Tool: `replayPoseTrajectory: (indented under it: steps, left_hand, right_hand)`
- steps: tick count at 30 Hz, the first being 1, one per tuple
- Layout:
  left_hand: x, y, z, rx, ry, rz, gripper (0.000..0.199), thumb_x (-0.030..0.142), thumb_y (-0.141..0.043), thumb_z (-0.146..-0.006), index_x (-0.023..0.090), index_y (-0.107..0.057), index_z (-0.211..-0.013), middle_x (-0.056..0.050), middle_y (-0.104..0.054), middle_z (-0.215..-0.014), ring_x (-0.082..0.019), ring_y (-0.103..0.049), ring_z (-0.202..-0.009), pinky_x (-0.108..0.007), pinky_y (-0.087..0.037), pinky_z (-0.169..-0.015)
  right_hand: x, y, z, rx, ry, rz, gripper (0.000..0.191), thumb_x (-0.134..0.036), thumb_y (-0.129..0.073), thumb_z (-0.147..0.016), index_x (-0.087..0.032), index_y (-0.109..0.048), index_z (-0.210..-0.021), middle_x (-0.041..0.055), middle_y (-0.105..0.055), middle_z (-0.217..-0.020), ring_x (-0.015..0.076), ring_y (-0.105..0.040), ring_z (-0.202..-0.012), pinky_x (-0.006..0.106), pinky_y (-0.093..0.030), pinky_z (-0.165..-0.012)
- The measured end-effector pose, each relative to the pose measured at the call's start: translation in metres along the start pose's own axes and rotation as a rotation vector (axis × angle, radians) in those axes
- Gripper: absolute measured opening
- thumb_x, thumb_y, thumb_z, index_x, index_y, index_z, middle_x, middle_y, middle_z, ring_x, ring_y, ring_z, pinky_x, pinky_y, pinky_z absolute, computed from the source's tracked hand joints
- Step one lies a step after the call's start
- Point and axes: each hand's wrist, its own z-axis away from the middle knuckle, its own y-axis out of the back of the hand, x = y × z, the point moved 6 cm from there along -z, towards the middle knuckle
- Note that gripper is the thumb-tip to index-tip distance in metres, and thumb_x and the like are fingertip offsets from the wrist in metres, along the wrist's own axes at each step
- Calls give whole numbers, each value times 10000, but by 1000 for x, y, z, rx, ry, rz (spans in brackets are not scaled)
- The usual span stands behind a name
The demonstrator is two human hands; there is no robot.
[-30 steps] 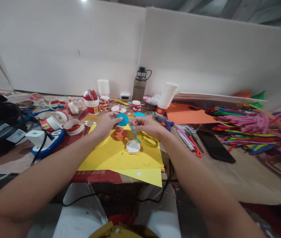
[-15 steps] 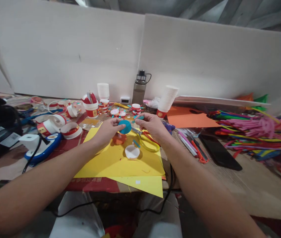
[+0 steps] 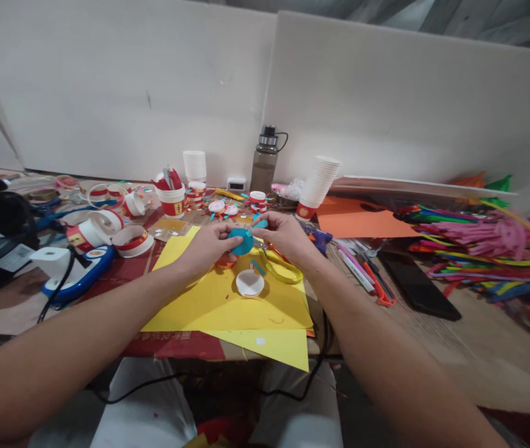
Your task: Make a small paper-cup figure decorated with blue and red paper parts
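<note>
Over the yellow paper, my left hand pinches a round blue disc between thumb and fingers. My right hand is closed on a small blue paper strip, its lower end meeting the disc's upper right edge. Whether the two are joined I cannot tell. Just below the hands lies a white paper disc with a blue strip beside it. Yellow-handled scissors rest on the paper near my right wrist. An orange round piece is partly hidden under my left hand.
Cut paper-cup rings and a white plug on a blue base are at left. Behind stand a cup of pens, a bottle and stacked cups. Pens, a phone and pipe cleaners lie right.
My right hand has brought the blue strip left and down against the blue disc. My left hand has shifted slightly right with the disc. The camera view has tilted a little.
</note>
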Motion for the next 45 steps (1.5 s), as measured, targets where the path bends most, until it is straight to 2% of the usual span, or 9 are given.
replayPoseTrajectory:
  steps: [14,21,33,40,45]
  left_hand:
    - [-2,-1,0,-16,15,-5,359,393,-750,-729,193,-678,-1018,-61,-716,-856,-102,-633,-533,-189,-503,-454]
    - [-1,-3,1,-18,19,26,367,417,-764,-710,183,-673,-978,-47,-706,-821,-77,-608,-503,-167,-481,-444]
    - [-1,2,-1,25,4,-58,375,471,-752,-702,182,-671,-927,-55,-693,-790,-121,-631,-509,-197,-493,-419]
    - [4,1,0,29,-17,-38,332,432,-750,-705,166,-653,-878,-42,-674,-755,-131,-644,-560,-210,-528,-464]
    - [4,0,0,19,-10,-64,313,411,-743,-714,159,-646,-871,-36,-667,-764,-122,-638,-588,-214,-543,-495]
  right_hand:
    - [-6,-4,2,-2,35,118,185,-303,-678,-690,-161,-646,-803,-49,-541,-601,86,-440,-545,224,-356,-533]
    - [-7,-5,2,6,80,199,184,-298,-665,-700,-150,-671,-809,-14,-612,-685,110,-502,-622,234,-386,-586]
    - [-9,-11,4,19,117,236,136,-282,-641,-720,-159,-636,-777,-6,-628,-704,120,-544,-649,236,-417,-606]
    - [-9,-14,7,6,57,279,197,-357,-633,-735,-160,-625,-733,-9,-605,-673,115,-497,-605,246,-366,-570]
    - [-5,-14,7,22,-6,252,190,-348,-630,-709,-158,-632,-710,-21,-581,-636,112,-485,-589,242,-341,-552]
